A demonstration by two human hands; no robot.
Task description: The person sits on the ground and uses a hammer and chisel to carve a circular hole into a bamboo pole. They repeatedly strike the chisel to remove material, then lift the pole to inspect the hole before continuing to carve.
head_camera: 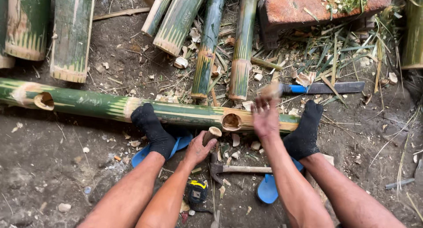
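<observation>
1. Long green bamboo pole with round cut holes [88, 103]: left end cut off by the frame edge; parts of its length covered by two black-socked feet.
2. Right hand [265, 117]: fingertips motion-blurred; contact with the pole cannot be told.
3. Blue-handled flat metal blade [326, 87]: handle end blurred and partly hidden behind the right hand.
4. Left hand [199, 147]: closed around a short wooden handle [211, 134], whose lower part is hidden.
5. Blue rubber sandals [268, 189]: mostly hidden under legs.
6. Yellow-and-black tape measure [197, 192]: partly covered by the left forearm.
</observation>
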